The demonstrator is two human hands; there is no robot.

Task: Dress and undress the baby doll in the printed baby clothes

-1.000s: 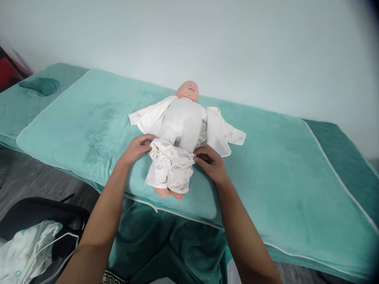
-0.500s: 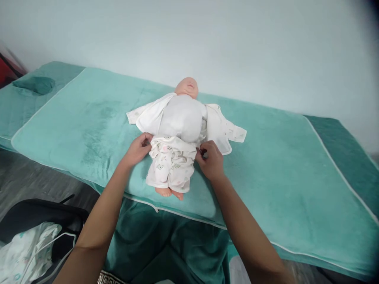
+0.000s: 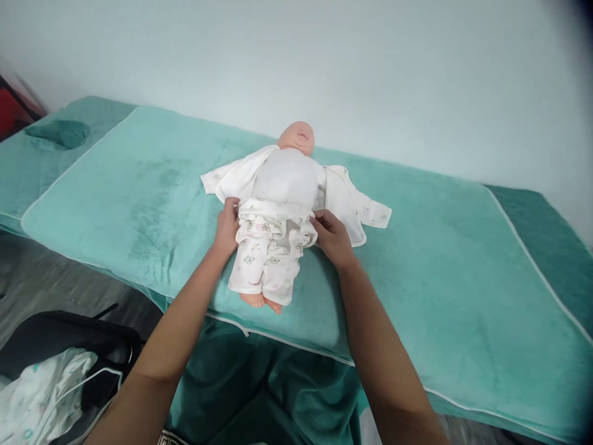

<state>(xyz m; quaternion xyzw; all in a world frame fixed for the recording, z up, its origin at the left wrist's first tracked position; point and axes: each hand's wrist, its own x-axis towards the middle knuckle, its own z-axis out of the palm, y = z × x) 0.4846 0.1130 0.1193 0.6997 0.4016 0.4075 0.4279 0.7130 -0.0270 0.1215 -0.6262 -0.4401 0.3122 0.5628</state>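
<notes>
Here the left hand [image 3: 227,225] and right hand [image 3: 332,236], fingers pinched nearly closed, grip the trousers [image 3: 260,256] at either side of the waist, the doll [image 3: 287,179] stretching between and beyond those fingertips.

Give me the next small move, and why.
I'd probably ease the patterned pants up slightly: the left hand and right hand are at either side of the waistband, the cloth bunches below it, and the doll's pale torso shows above.
</notes>
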